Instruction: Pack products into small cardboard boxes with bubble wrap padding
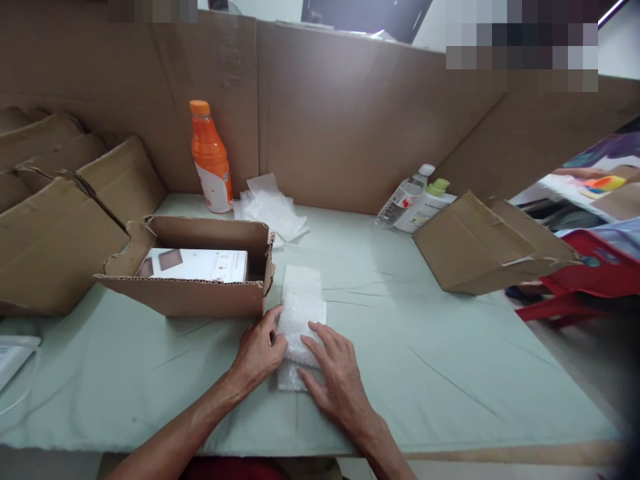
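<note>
A strip of clear bubble wrap [303, 313], folded over in places, lies lengthwise in front of me on the cloth-covered table [400, 360]. At its left edge is my left hand [261, 347], fingers curled and closed on the plastic. My right hand [333, 367] rests on the strip's right side, its fingers spread and touching the top. Whether anything is wrapped inside cannot be made out. Just left of the strip stands an open cardboard box [215, 298], with a white printed box [200, 265] inside.
More cardboard boxes [55, 247] crowd the left side, and another carton [480, 250] tilts at the right. Behind are an orange bottle [210, 160], loose bubble wrap [273, 207], a water bottle [404, 199] and a white bottle [424, 208]. Cardboard panels [350, 120] wall the back.
</note>
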Demonstrator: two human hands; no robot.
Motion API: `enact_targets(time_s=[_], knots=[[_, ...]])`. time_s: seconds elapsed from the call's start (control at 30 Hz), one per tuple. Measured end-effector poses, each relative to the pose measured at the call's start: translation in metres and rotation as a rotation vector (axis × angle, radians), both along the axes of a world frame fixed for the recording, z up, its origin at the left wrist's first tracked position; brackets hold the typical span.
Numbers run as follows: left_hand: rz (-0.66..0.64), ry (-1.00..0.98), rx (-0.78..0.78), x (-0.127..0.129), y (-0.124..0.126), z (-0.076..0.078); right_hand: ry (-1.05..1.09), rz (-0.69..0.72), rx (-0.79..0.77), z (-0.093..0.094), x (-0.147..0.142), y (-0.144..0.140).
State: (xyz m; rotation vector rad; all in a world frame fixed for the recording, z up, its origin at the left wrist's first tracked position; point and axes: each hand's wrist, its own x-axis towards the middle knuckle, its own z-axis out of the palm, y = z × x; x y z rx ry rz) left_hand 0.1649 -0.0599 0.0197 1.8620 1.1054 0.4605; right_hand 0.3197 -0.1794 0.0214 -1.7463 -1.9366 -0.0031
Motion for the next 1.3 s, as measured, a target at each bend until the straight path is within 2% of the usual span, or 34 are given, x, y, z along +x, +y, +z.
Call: enact_targets(time_s=[0.17,0.3,0.47,0.6,0.73,0.97,1.1,1.3], knots=[[-0.015,0.028,0.044,-0.001,-0.001,0.000,-0.027,0.021,-0.091,-0.001,0.002,0.003],[-0.034,-0.027,0.216,-0.010,-0.008,-0.003,-0.022,0.025,-0.115,0.000,0.005,0.007],[-0.227,-0.144,0.463,-0.029,-0.013,0.002,0.040,0.043,-0.073,0.009,0.012,0.009],[-0.331,-0.186,0.443,-0.033,-0.014,0.009,0.132,0.079,-0.115,0.025,0.015,0.005],[-0.264,-0.181,0.317,-0.029,-0.015,0.009,0.211,0.080,-0.165,0.031,0.016,-0.001],[-0.119,-0.067,0.170,-0.018,-0.010,0.006,0.202,-0.068,-0.133,0.016,0.032,0.010],[-0.086,0.044,0.214,-0.005,-0.004,0.001,0.105,-0.076,-0.117,0.007,0.046,0.030],[-0.052,0.052,0.298,0.002,-0.003,-0.009,0.110,-0.052,-0.156,-0.003,0.049,0.040]])
